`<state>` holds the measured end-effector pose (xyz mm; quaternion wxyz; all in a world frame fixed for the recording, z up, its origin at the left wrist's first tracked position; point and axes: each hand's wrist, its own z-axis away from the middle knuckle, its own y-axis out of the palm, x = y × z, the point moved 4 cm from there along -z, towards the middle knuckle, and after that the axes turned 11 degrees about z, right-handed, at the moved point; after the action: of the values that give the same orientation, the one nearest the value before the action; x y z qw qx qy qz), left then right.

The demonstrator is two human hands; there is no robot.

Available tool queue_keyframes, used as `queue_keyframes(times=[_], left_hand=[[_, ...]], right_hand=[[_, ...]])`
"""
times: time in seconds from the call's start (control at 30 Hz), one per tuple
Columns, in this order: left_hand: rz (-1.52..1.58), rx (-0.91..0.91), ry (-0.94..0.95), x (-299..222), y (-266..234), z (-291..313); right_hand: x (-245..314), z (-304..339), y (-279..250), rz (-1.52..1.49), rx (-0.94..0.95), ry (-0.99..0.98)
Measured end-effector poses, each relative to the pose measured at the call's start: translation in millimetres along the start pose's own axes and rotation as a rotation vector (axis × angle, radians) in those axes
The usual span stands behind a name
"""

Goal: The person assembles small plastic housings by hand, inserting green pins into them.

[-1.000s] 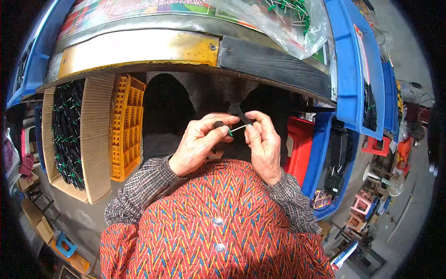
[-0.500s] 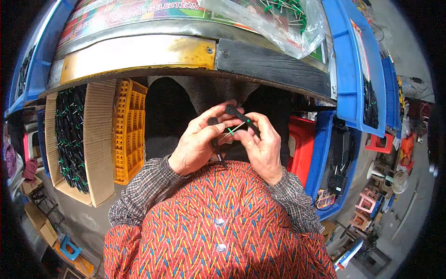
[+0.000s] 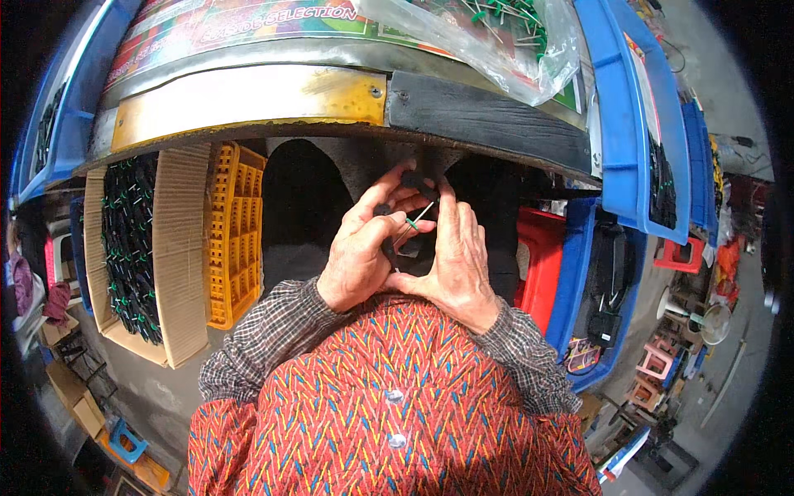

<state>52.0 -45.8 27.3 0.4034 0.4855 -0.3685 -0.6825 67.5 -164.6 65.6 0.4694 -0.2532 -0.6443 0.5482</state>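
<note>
Between my hands is a black plastic piece (image 3: 413, 179) with rounded ends and thin metal rods (image 3: 425, 212) crossing it. A small green collar (image 3: 412, 224) sits on a rod. I cannot tell its exact kind. My left hand (image 3: 357, 258) is closed around the piece, thumb and fingers pinching its left side. My right hand (image 3: 460, 263) is beside it, fingers stretched out and thumb spread toward my left palm. Its fingertips are by the piece's upper end; whether they press on it is unclear.
A workbench edge (image 3: 248, 95) runs ahead, bearing a clear bag (image 3: 542, 78) of green-headed pins. At left stand a cardboard box (image 3: 184, 248) of similar black pieces and a yellow crate (image 3: 236, 240). Blue bins (image 3: 620, 124) and a red stool (image 3: 542, 256) are at right.
My right fingers have straightened from their pinch, and the thumb has moved down toward my left palm. The black piece's right part has swung in toward the left hand.
</note>
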Motion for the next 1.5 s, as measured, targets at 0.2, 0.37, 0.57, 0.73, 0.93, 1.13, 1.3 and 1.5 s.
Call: queue_keyframes(times=[0.2, 0.37, 0.57, 0.73, 0.93, 1.13, 1.3, 1.5], left_hand=[[0.012, 0.061, 0.027, -3, -2, -3], [-0.065, 0.015, 0.017, -2, -8, -5], [-0.031, 0.018, 0.056, 0, -9, -5], [-0.101, 0.012, 0.097, 3, -14, -5], [-0.183, 0.017, 0.138, 5, -17, -5], [-0.236, 0.02, 0.14, 3, -16, -4], [-0.216, 0.053, 0.145, 3, -15, -3], [-0.261, 0.037, 0.177, 3, -16, -3]], right_hand=[[1, 1, 3, 0.009, -0.024, -0.014], [-1, 1, 5, -0.045, -0.012, 0.026], [-1, 4, 10, -0.175, -0.055, -0.04], [0, 6, 12, -0.188, -0.027, -0.025], [-1, 8, 15, -0.215, -0.018, 0.015], [0, 5, 14, -0.275, -0.023, 0.017], [-1, 4, 18, -0.241, -0.033, -0.018], [-1, 4, 18, -0.296, -0.012, -0.008]])
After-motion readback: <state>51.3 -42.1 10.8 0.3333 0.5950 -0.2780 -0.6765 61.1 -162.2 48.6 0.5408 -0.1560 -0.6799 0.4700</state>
